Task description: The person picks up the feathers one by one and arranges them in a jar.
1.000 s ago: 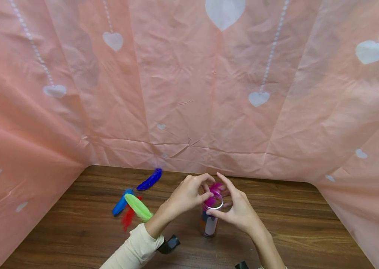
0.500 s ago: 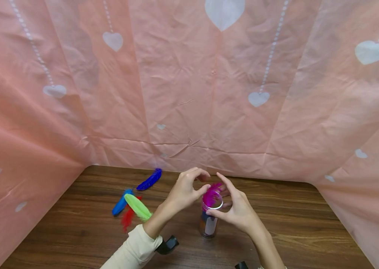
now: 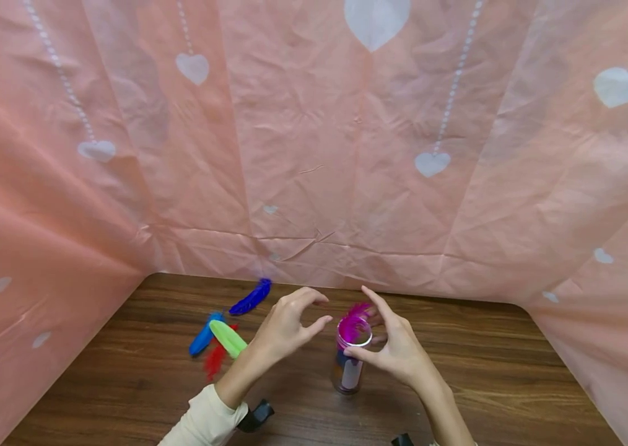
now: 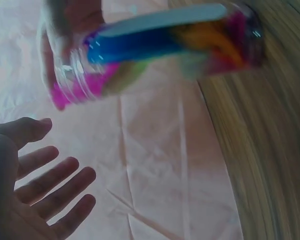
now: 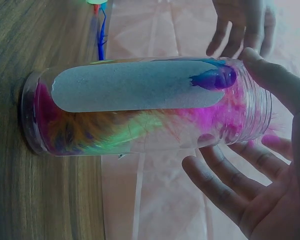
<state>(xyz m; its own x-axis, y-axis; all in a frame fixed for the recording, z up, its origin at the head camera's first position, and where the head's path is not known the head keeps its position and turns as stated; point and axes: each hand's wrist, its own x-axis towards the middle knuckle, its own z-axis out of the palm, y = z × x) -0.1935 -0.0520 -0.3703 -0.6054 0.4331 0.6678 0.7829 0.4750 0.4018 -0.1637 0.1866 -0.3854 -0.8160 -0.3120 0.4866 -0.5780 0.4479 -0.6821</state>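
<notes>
A clear jar with a pale label stands upright on the table, its mouth uncovered. Several coloured feathers fill it, and a magenta feather pokes out above the rim. My right hand holds the jar at its neck, thumb on the near side and fingers round the far side. In the right wrist view the jar shows blue, orange, green and magenta feathers through its wall. To the left of the jar, my left hand is in the air with fingers apart from the thumb, holding nothing.
On the wooden table at left lie a dark blue feather, a lighter blue feather, a lime green feather and a red feather. A pink cloth with hearts hangs behind and at both sides.
My left hand has let go of the magenta feather at the jar's mouth and drawn back to the left. The right hand and the jar stay in place.
</notes>
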